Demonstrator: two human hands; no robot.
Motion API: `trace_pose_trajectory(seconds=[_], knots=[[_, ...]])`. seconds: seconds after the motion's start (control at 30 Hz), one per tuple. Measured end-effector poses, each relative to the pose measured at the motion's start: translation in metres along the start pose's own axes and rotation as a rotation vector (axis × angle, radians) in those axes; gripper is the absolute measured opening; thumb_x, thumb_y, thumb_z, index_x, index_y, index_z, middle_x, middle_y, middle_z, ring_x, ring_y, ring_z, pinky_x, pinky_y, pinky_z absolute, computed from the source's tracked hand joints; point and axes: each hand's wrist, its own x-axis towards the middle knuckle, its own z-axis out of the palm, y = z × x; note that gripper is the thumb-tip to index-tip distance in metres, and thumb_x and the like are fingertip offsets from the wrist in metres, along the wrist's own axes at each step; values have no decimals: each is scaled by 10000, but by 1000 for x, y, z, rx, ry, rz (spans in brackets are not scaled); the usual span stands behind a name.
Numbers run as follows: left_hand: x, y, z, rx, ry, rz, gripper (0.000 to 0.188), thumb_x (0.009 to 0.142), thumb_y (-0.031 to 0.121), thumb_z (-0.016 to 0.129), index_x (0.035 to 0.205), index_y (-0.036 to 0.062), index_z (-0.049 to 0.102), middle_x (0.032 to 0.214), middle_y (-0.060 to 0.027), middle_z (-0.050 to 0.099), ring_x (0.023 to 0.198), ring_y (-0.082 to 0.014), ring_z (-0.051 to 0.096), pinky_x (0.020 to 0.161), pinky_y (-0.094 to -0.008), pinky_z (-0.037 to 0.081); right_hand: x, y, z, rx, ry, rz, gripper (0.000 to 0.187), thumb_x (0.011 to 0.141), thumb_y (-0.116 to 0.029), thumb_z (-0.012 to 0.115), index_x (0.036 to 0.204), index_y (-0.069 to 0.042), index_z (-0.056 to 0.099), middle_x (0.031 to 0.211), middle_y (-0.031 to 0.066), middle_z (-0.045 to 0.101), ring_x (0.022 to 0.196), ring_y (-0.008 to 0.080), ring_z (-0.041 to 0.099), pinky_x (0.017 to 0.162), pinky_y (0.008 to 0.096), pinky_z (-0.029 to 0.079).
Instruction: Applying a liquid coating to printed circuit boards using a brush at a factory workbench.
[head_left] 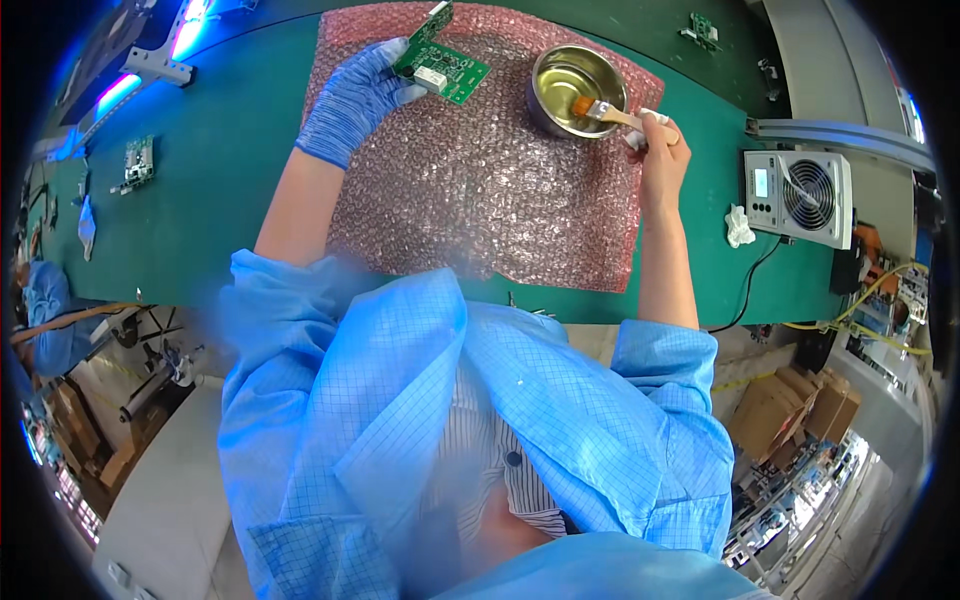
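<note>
My left hand (362,97), in a blue glove, grips a green circuit board (462,72) by its left side. A second, upright board part stands at its far left, and a white block-shaped component sits near the fingers. My right hand (662,160) has white coverings on some fingertips and pinches the wooden handle of a brush (622,117). The brush's orange bristles point down into a round metal bowl (535,95) holding a clear yellowish liquid. Whether the bristles touch the liquid I cannot tell. Under both hands lies pink bubble wrap (450,190).
Green table mat (230,130) surrounds the wrap. Other circuit boards lie at the left (138,163) and far right (702,33). A white fan unit (798,198) with a cable stands right, beside a crumpled white tissue (739,227). A metal frame with lights rises at far left.
</note>
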Motion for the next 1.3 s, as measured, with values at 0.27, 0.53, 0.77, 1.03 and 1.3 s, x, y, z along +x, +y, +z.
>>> trace_pose_trajectory(seconds=[0.27,0.53,0.77,1.03,1.3], knots=[[11,3,9,81,-87,-40,393,844,258,608,1125,-11,547,1004,-136,617,902,-217,627,739,-323,571,3,-17,-22,-12,27,-61,246,894,-238,549,911,-2,615,616,4,563,497,53,479,429,191,340],[21,2,42,228,-102,-8,410,837,282,614,1148,24,549,1054,-121,603,964,-225,610,842,-381,527,-5,-45,-58,-35,84,-79,265,897,-241,550,914,14,619,607,6,542,511,65,482,452,191,337],[20,-1,77,263,-287,-94,424,808,302,654,1111,20,563,1061,-123,598,980,-237,606,848,-378,524,-23,-72,-28,-16,-277,-251,221,888,-179,580,1011,0,620,709,32,596,619,78,528,531,214,403],[13,-4,87,360,-327,-155,433,786,318,682,1107,50,572,987,-82,611,921,-204,616,810,-378,537,-21,-85,2,-135,-562,-352,219,880,-168,596,1044,-28,630,765,12,622,687,65,553,586,205,432],[8,-2,91,458,-361,-60,434,791,337,671,1112,57,588,980,-71,627,895,-175,626,759,-320,549,-21,-84,11,-273,-497,-305,260,877,-252,592,998,-23,624,746,22,618,672,64,554,592,215,451]])
